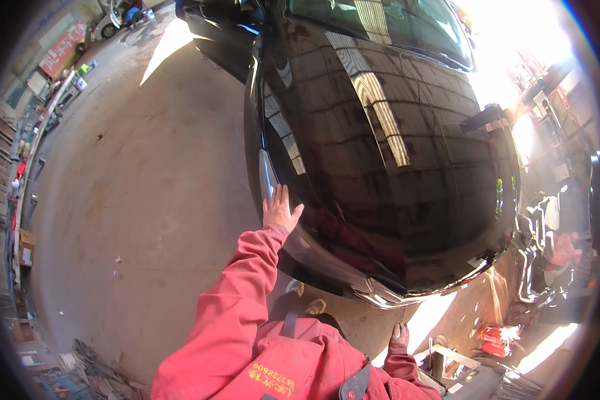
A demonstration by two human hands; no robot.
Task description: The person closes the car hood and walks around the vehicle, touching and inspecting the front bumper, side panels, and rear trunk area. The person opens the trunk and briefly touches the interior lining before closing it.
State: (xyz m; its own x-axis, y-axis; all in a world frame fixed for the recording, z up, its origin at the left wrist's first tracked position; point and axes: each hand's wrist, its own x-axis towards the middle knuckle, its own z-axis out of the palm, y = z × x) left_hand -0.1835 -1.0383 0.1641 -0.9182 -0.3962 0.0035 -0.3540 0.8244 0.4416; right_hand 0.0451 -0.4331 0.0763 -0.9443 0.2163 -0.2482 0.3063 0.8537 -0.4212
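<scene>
A black car (440, 200) stands before me, its glossy hood reflecting the roof and bright strips of light. My left hand (283, 210) lies on the car's front fender, just beside the hood's edge, fingers stretched out and holding nothing. Low in front of my body, my right hand (400, 335) is apart from the car, near the headlight corner (377, 290). Its fingers show small and foreshortened, slightly apart, with nothing visible in them. Both arms wear red sleeves.
Concrete floor (147, 180) stretches along the left of the car. A long cluttered bench (37, 150) and a cardboard box (27, 248) line the left wall. Metal parts (537, 247) and a red object (498, 340) lie at the right. Scraps (90, 367) litter the lower left.
</scene>
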